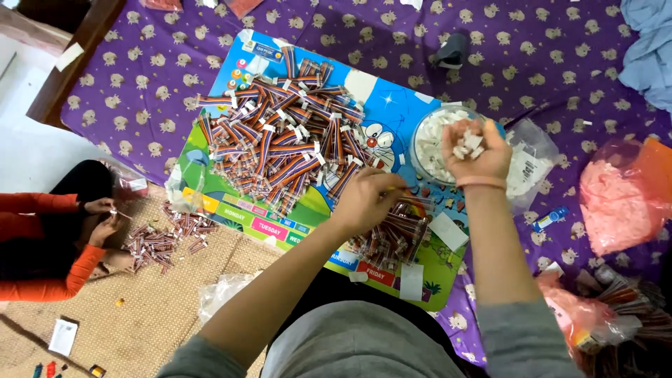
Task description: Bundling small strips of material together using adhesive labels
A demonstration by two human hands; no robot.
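My left hand point(365, 199) rests closed on a small heap of striped brown tubes point(395, 234) at the near edge of a colourful cartoon board point(392, 112). My right hand point(476, 150) hovers over a clear bowl point(428, 143) of small white caps, clutching several of the caps point(467, 143) in its fingers. A much larger heap of striped tubes point(283, 129) covers the middle of the board, left of both hands.
A purple patterned cloth point(532, 56) covers the surface. Pink-filled plastic bags point(619, 199) lie at right, a clear bag point(528, 164) beside the bowl. On a woven mat at left, another person in orange sleeves point(42, 245) works on a small tube pile point(164, 238).
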